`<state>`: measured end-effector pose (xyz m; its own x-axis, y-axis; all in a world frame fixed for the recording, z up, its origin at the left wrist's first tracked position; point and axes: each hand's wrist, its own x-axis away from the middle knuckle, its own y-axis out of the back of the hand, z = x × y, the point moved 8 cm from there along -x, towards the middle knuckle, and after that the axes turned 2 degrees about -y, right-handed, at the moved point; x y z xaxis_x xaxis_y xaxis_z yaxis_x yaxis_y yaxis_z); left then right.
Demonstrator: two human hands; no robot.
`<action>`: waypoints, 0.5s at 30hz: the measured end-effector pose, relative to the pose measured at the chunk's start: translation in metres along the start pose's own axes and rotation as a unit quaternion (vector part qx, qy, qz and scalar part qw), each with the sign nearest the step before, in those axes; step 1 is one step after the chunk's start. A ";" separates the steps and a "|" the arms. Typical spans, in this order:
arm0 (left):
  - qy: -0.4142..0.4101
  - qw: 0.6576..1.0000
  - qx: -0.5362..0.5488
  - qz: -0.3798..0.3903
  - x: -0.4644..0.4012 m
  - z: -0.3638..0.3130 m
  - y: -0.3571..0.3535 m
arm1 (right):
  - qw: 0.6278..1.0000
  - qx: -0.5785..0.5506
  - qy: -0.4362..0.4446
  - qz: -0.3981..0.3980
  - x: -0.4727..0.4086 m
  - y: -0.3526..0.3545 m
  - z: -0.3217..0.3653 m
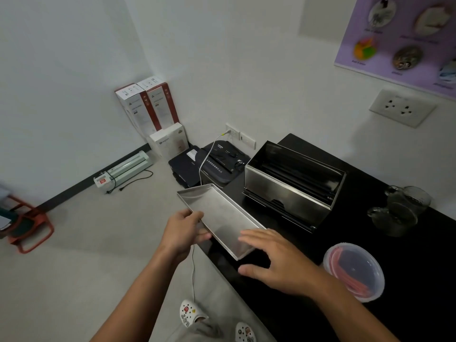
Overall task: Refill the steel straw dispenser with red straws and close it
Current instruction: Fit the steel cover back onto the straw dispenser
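Note:
The steel straw dispenser (291,186) stands open-topped on the black counter (407,243), its inside dark. Its steel lid (219,215) is turned upside down like a shallow tray and hangs over the counter's left edge. My left hand (183,230) grips the lid's left long side. My right hand (274,260) hovers over the lid's near end with fingers spread, holding nothing. Red straws (345,270) lie in a clear round plastic container (355,272) at the near right of the counter.
Glass mugs (399,208) stand to the right of the dispenser. On the floor beyond the counter sit a black shredder (222,164), boxes (150,107) and a laminator (125,169). A thin white cable (193,267) hangs below my left hand.

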<state>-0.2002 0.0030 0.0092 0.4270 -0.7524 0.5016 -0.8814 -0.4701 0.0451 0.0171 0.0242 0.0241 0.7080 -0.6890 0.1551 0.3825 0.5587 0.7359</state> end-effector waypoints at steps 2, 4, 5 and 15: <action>0.004 1.000 0.012 0.015 0.000 -0.007 -0.004 | 0.999 0.021 0.028 -0.023 -0.001 -0.003 0.001; 0.005 1.000 0.015 0.028 -0.001 -0.014 -0.010 | 0.996 0.032 0.054 -0.071 -0.001 0.000 0.002; 0.006 0.999 0.020 0.033 -0.002 -0.016 -0.013 | 0.993 0.023 0.060 -0.101 0.000 0.004 0.003; -0.146 0.972 -0.178 -0.050 -0.015 -0.051 -0.007 | 0.947 -0.284 -0.017 -0.152 0.020 0.066 -0.002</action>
<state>-0.2107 0.0415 0.0457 0.5070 -0.8348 0.2146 -0.8244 -0.3969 0.4036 0.0578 0.0485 0.0744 0.4976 -0.8671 0.0209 0.8301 0.4831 0.2784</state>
